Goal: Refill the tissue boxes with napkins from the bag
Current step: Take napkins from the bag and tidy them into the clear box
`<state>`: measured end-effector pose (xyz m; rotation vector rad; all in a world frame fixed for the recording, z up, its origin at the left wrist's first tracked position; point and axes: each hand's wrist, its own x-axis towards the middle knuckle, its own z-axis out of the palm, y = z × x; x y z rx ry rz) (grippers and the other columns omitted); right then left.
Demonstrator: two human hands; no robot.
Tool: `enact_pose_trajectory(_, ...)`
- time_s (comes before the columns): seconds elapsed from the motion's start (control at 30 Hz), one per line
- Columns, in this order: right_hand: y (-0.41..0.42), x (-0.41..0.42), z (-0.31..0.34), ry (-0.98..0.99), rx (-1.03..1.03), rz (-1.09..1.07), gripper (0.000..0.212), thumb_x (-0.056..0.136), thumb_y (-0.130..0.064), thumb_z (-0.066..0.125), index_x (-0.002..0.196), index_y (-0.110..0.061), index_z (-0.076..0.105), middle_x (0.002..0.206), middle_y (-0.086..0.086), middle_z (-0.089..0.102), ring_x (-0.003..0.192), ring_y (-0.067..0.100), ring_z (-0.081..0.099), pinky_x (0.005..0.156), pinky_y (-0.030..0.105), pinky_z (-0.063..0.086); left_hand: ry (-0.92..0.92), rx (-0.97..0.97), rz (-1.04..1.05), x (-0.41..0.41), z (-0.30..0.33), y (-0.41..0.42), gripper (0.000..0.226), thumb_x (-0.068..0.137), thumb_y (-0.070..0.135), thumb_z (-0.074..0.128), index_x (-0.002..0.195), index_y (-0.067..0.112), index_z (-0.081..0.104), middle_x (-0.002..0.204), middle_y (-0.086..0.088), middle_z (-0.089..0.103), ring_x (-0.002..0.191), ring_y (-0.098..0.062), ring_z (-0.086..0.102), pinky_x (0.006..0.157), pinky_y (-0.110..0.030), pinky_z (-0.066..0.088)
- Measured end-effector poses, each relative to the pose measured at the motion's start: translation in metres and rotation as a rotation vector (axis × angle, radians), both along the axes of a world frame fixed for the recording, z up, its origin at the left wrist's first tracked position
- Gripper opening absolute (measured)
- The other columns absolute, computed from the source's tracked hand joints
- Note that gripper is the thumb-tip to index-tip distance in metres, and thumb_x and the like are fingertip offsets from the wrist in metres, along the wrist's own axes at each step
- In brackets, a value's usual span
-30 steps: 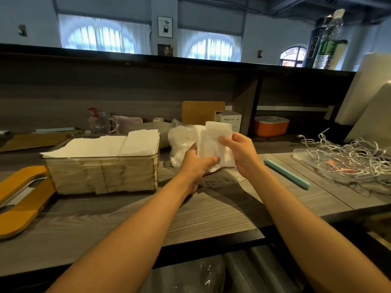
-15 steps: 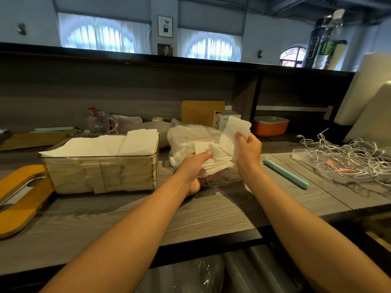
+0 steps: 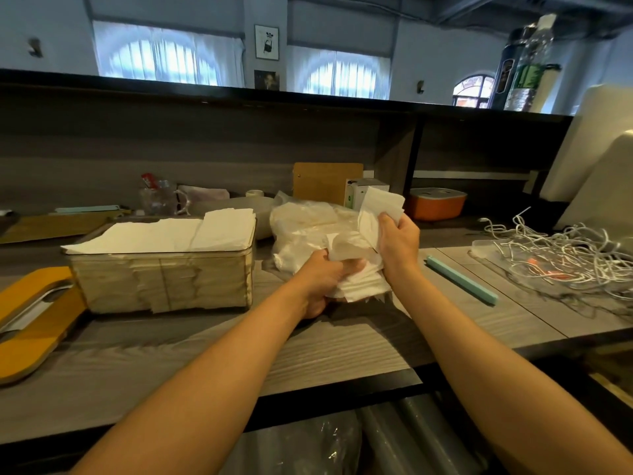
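A clear plastic bag (image 3: 301,231) of white napkins lies on the wooden counter behind my hands. My left hand (image 3: 323,277) grips a loose stack of napkins (image 3: 359,286) from below. My right hand (image 3: 399,240) pinches a few napkins (image 3: 380,204) and holds them upright above that stack. Left of the hands stands a clear tissue box (image 3: 161,279), full, with white napkins (image 3: 164,233) piled over its rim. Its yellow lid (image 3: 32,320) lies at the far left.
A tangle of white cables (image 3: 561,258) on a clear tray fills the right side. A teal stick (image 3: 462,284) lies beside my right forearm. An orange container (image 3: 436,204), a small white box (image 3: 359,190) and a brown board (image 3: 325,181) stand at the back.
My right hand lifted a few napkins up and to the right, off the stack. My left hand turned palm up under the rest and sank a little toward the counter.
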<state>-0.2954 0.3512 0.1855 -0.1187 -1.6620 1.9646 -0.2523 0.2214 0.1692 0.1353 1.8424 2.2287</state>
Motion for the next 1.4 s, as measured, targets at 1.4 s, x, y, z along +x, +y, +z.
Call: enact_pose_trajectory(1.4, 0.002, 0.008, 0.007, 0.003, 0.062, 0.189, 0.01, 0.097, -0.022, 0.059, 0.106, -0.02, 0.061, 0.1, -0.001, 0.064, 0.094, 0.02, 0.063, 0.073, 0.032, 0.057, 0.037, 0.05, -0.064, 0.0, 0.008, -0.013, 0.026, 0.102, 0.008, 0.047, 0.124, 0.016, 0.056, 0.107, -0.007, 0.069, 0.087, -0.02, 0.069, 0.055, -0.03, 0.059)
